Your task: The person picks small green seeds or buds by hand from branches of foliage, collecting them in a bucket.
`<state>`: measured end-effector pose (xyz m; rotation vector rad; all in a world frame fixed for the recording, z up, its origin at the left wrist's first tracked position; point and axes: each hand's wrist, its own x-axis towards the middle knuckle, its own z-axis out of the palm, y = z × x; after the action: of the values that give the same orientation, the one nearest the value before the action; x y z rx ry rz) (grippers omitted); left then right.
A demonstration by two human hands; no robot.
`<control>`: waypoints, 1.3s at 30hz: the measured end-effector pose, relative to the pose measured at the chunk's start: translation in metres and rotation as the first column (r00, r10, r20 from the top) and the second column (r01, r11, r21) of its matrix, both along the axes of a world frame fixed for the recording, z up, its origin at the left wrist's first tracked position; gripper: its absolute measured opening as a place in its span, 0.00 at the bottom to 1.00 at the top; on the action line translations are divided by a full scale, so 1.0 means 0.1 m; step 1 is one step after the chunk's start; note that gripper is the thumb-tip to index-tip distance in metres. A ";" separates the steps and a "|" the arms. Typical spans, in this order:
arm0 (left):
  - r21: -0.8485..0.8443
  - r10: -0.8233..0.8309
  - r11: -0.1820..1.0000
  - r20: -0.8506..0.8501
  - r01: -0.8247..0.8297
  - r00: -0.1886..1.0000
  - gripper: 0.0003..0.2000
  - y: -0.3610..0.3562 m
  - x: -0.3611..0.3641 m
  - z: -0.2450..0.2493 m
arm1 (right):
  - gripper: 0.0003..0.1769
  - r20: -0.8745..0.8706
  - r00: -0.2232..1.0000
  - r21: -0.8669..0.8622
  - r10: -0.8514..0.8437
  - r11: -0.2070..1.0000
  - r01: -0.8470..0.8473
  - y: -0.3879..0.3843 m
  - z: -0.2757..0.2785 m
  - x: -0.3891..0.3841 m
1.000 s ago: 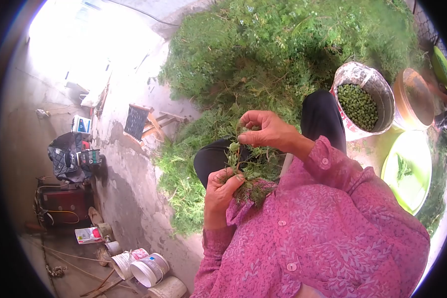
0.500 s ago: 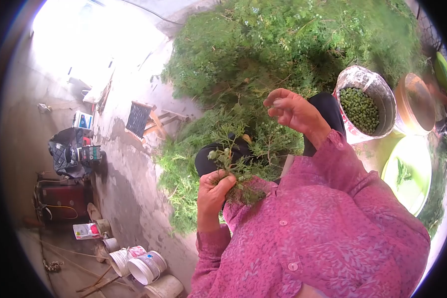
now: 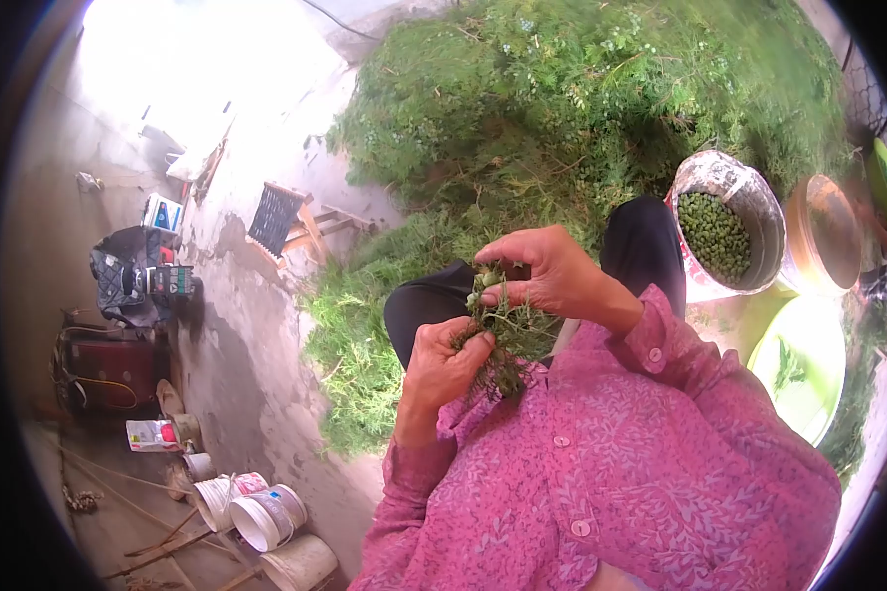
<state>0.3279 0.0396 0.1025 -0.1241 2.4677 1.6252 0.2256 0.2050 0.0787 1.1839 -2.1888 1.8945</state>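
Right hand (image 3: 547,276) has come back from beside the bucket (image 3: 695,271) to the sprig (image 3: 503,335); its fingertips now pinch the sprig's top end, among small green pods. Left hand (image 3: 443,366) is clenched round the stems and holds the sprig over the lap, just in front of the pink shirt (image 3: 641,463). Bucket of green pods stands to the right, beside the knee; a green basin (image 3: 808,394) is next to it. Greenery heap (image 3: 581,89) lies beyond the knees.

Sprig (image 3: 504,333) stems buried in left hand (image 3: 443,366) fist, right hand (image 3: 554,273) fingertips lost among its leaves, green heap (image 3: 581,98) cut off at top, box (image 3: 165,213) label too small to read.
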 end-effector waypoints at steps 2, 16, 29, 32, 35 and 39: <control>0.049 0.029 0.998 -0.027 -0.027 0.999 0.07 0.02 0.00 -0.02 | 0.15 0.047 0.999 -0.014 0.019 1.000 -0.019 0.00 0.00 0.03; -0.103 -0.018 0.995 -0.145 0.003 0.989 0.11 0.09 -0.07 0.00 | 0.11 0.471 0.847 0.042 -0.245 0.966 0.256 0.65 0.30 0.00; -0.466 -0.092 0.885 -0.212 -0.018 0.973 0.11 0.19 -0.07 0.12 | 0.10 0.115 0.889 0.061 -0.443 0.897 0.439 0.35 0.11 -0.04; -0.554 -0.169 0.832 -0.268 -0.008 0.948 0.11 0.19 -0.07 0.11 | 0.05 0.121 0.696 -0.095 -0.708 0.689 0.718 0.82 0.07 -0.31; -0.599 -0.224 0.797 -0.417 -0.081 0.881 0.12 0.17 -0.11 0.07 | 0.10 -0.197 0.416 0.087 -0.888 0.407 0.909 1.59 -0.01 -0.45; -0.702 -0.317 0.710 -0.395 -0.060 0.862 0.11 0.17 -0.15 0.04 | 0.30 -0.586 0.397 0.621 -0.706 -0.077 0.780 2.19 -0.29 -0.46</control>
<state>0.3132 0.0566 0.1061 0.4263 3.2673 0.6052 0.1795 0.4241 0.0499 -0.2835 -2.7646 0.1447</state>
